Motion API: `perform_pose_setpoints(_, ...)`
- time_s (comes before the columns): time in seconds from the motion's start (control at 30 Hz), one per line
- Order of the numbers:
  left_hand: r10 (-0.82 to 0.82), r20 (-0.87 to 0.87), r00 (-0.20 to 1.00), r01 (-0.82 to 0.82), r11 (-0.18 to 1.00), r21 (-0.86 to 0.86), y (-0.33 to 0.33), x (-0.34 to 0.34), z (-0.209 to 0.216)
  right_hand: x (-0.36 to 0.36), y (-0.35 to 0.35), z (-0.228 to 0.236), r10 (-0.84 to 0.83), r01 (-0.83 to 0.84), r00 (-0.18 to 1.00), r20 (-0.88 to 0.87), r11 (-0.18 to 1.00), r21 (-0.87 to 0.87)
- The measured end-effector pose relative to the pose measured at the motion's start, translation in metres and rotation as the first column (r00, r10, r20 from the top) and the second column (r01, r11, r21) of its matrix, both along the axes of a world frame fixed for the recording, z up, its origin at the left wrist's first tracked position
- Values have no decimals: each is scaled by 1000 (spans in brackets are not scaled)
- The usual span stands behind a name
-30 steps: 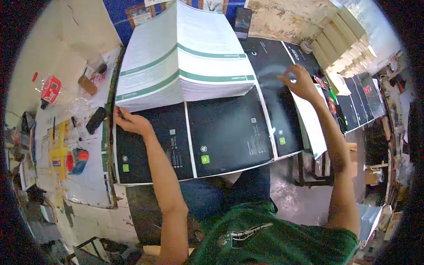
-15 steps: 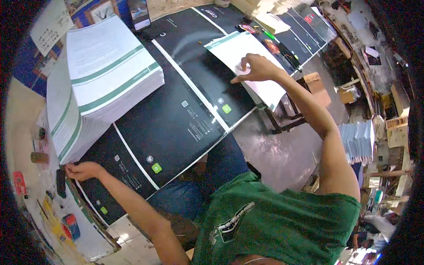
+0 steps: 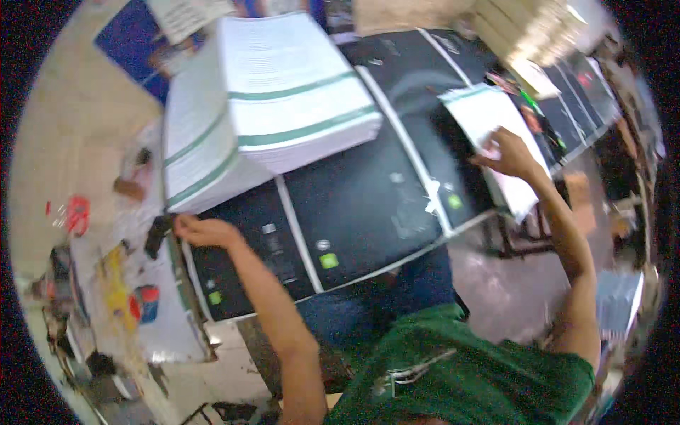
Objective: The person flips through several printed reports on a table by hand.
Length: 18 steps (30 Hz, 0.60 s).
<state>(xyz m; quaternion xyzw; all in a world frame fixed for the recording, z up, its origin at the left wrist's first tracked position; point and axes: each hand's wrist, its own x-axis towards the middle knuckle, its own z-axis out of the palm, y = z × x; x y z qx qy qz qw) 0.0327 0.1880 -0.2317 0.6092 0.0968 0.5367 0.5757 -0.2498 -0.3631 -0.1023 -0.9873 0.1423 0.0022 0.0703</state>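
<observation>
Two stacks of printed sheets with green bands stand at the left of the black-covered table: a tall stack [image 3: 301,78] and, against its left side, a slanting stack [image 3: 202,156]. My left hand [image 3: 209,232] is at the lower corner of the slanting stack, thumb and fingertips closed on the sheets' corner; blur hides how many. My right hand [image 3: 508,152] hovers over or rests on a smaller pile of white sheets [image 3: 520,117] at the table's right. Its fingers are curled but apart, with nothing visible between them; contact with the paper is unclear.
The black table cover [image 3: 354,227] has white stripes and green squares. Beyond the white pile lie small tools and a green marker [image 3: 528,99]. A side surface at left holds a red and blue object [image 3: 145,304]. More stacked sheets [image 3: 616,301] stand at lower right.
The whole view has swung left, so the table, stacks and both hands appear further right. Both hands stay at about the same places relative to the paper. The picture is now more blurred.
</observation>
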Motion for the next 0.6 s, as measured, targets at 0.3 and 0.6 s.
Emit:
perform_pose_setpoints(0.3, 48, -64, 997, -46, 998, 35, 3, -20, 14, 10, 17, -5, 4, -3, 1000, 8, 997, -73)
perform_pose_setpoints(0.6, 195, -44, 980, -182, 960, 213, 17, 5, -12, 3, -16, -3, 71, -81, 994, -83, 988, -129)
